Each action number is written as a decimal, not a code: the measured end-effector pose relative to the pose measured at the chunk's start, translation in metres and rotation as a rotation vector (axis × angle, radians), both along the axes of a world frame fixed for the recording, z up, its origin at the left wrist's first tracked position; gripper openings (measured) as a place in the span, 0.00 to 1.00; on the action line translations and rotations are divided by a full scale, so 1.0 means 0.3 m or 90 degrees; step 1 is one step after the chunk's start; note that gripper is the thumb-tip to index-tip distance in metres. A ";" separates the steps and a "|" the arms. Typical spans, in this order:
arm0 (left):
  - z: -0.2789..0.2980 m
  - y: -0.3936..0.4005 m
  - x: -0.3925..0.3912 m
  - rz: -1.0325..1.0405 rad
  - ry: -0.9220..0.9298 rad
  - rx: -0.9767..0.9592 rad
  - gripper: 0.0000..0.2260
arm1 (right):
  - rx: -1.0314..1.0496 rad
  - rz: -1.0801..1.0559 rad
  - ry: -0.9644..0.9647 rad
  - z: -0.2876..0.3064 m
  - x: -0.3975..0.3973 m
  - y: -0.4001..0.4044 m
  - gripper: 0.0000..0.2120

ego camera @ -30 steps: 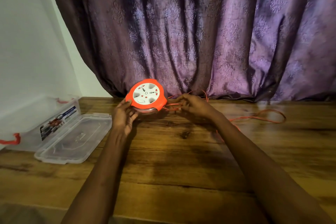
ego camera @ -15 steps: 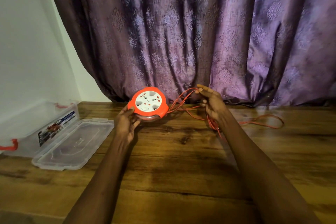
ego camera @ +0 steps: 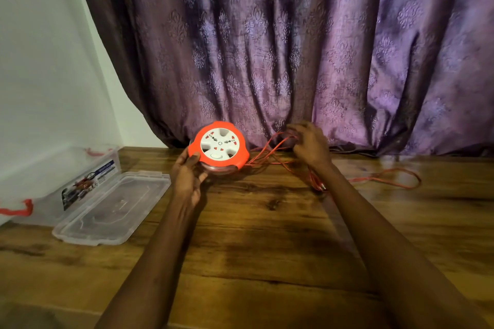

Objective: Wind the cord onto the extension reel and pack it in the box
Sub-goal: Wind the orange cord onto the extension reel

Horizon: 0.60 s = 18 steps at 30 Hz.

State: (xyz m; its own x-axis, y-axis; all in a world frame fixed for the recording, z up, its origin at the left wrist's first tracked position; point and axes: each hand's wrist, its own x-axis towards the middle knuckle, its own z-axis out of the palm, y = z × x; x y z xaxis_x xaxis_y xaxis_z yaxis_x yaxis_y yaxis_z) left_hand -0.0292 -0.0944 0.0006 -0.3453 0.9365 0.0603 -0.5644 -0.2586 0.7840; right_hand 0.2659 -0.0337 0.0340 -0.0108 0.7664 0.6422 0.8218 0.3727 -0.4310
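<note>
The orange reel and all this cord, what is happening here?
A person is winding cord onto a reel. The left hand holds the reel tilted at the curtain, while the right hand holds strands of the cord. Much cord lies loose on the table. The box sits open at left, its lid beside it.

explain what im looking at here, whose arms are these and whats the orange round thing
There is no machine here. The single picture comes from a camera worn on a person's head, looking forward and down, so the arms are that person's own. The left hand holds the reel, an orange and white round socket unit, tilted just above the wooden table. The right hand has its grip on loops of the orange cord, whose loose end trails to the right. At the left stand a clear box and its lid, beside it. A purple curtain hangs behind.
</note>
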 end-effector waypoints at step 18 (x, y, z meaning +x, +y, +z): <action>0.011 -0.019 -0.054 -0.008 -0.058 0.008 0.20 | -0.309 0.225 0.036 0.009 -0.172 0.038 0.11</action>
